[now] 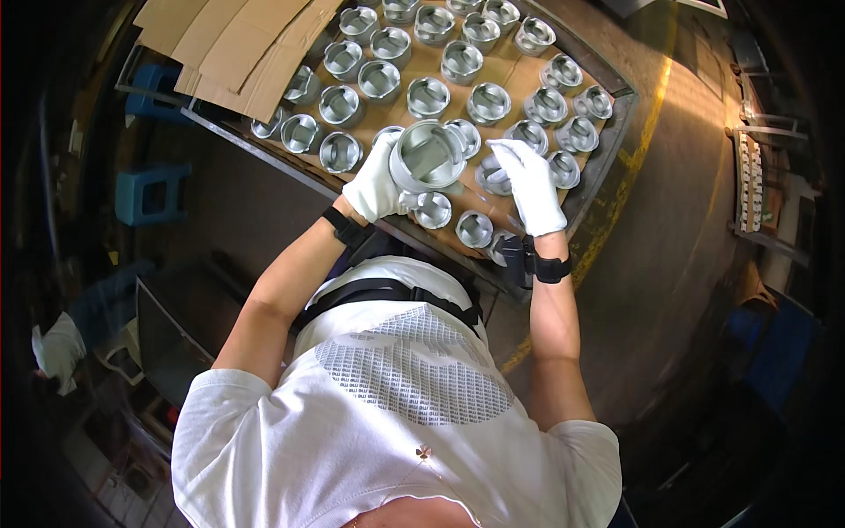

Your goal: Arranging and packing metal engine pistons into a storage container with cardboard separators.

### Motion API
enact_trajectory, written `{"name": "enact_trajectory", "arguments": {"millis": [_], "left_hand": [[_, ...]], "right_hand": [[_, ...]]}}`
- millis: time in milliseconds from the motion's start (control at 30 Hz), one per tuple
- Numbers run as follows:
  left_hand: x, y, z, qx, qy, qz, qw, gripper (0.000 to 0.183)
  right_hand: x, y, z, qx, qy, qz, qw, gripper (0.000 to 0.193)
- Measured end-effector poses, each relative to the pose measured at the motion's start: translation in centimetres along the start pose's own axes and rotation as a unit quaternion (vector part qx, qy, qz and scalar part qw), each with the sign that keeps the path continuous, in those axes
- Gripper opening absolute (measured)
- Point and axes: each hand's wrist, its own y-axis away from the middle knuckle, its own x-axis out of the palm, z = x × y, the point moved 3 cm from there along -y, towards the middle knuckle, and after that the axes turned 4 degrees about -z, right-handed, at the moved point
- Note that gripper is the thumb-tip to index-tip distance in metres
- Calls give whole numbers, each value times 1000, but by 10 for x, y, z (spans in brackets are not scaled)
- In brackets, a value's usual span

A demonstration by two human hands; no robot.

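My left hand (374, 187), in a white glove, holds a silver metal piston (429, 157) raised above the others, its hollow end facing up. My right hand (531, 185), gloved too, has its fingers stretched out. It hovers beside a piston (491, 179) that it partly covers; whether it touches that piston I cannot tell. Many more pistons, such as one near the front edge (473, 229), stand in loose rows on the brown cardboard sheet (458, 91). A few of them are partly hidden by my hands and the held piston.
A metal-framed cart (607, 132) carries the pistons. Flat cardboard sheets (238, 44) cover its far left corner. Blue stools (151, 194) stand at the left. A yellow line (620, 189) runs along the floor at the right, with a rack (750, 185) beyond it.
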Motion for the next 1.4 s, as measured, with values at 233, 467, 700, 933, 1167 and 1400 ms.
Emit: {"name": "enact_trajectory", "arguments": {"millis": [233,467,700,933,1167,1400], "left_hand": [[5,-8,-22,351,-247,131,894,78],[-29,-44,-17,14,-27,-24,999,40],[-14,-31,-50,-43,-179,8,983,70],[-78,-3,-51,-29,-114,-64,991,62],[-100,8,-63,-46,-88,-150,984,61],[-113,-4,-68,-55,-73,-169,981,65]], "right_hand": [[32,-5,6,186,-116,55,974,37],[57,-40,-98,-28,130,-12,991,28],[-50,-162,-58,-51,335,-54,939,29],[-75,-278,-90,7,540,-91,836,20],[-49,-311,-145,30,629,1,777,24],[-63,-344,-121,64,590,99,799,26]]}}
